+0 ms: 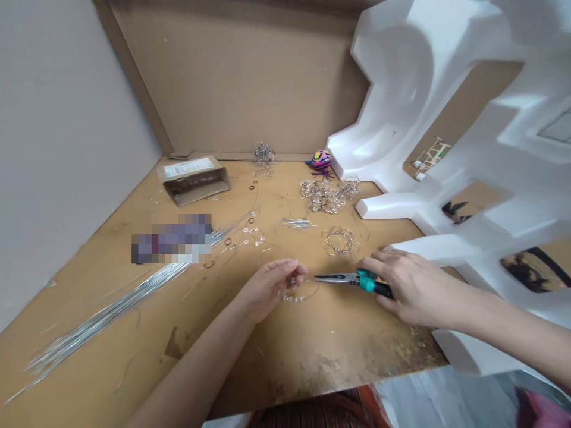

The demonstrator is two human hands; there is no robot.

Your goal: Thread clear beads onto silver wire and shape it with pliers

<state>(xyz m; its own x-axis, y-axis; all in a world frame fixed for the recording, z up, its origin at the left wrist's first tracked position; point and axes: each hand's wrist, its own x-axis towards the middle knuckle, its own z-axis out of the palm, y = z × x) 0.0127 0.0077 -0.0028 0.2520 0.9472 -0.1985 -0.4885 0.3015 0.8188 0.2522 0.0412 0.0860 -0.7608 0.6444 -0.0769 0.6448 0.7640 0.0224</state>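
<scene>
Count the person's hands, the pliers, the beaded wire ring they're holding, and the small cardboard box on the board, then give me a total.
Hands: 2, the left hand and the right hand
Needle-nose pliers: 1
Beaded wire ring: 1
Small cardboard box: 1
Total: 5

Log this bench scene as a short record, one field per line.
Left hand: holds a beaded wire ring
Right hand: grips needle-nose pliers with teal handles, tips pointing toward the ring
Nearby: looped wire-and-bead piece; cluster of wire-and-bead loops
Stock: bundle of straight silver wire rods
Surface: worn wooden board
Back of bench: cardboard box; pink-and-purple patterned object
Right side: white foam packaging
</scene>
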